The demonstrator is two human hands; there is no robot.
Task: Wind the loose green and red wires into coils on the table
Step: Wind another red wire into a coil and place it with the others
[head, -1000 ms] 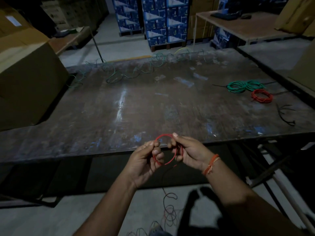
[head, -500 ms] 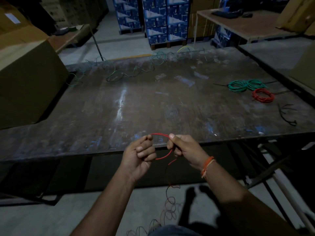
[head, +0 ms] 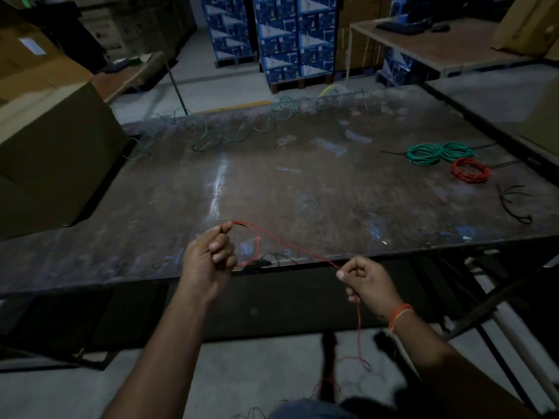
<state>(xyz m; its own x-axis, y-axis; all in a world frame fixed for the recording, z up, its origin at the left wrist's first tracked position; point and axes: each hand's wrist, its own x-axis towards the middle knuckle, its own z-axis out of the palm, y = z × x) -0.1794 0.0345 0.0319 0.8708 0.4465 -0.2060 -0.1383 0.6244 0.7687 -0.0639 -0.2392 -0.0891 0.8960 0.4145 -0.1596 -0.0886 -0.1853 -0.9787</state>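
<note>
A loose red wire (head: 298, 247) stretches between my two hands over the near edge of the dark table (head: 272, 192). My left hand (head: 210, 261) pinches one end between thumb and curled fingers, with a small loop hanging below it. My right hand (head: 367, 282) grips the wire farther along, and the rest trails down to the floor. A long loose green wire (head: 230, 137) snakes along the table's far edge. At the right lie a wound green coil (head: 435, 152) and a wound red coil (head: 469, 170).
Black cable ties (head: 514, 204) lie near the table's right edge. A large cardboard box (head: 51, 140) stands against the table's left side. Blue stacked cartons (head: 290, 37) and another table (head: 447, 46) are behind. More wire lies tangled on the floor by my feet.
My hands have moved apart. The right hand slid down and right along the red wire, opening the small loop into a straight span.
</note>
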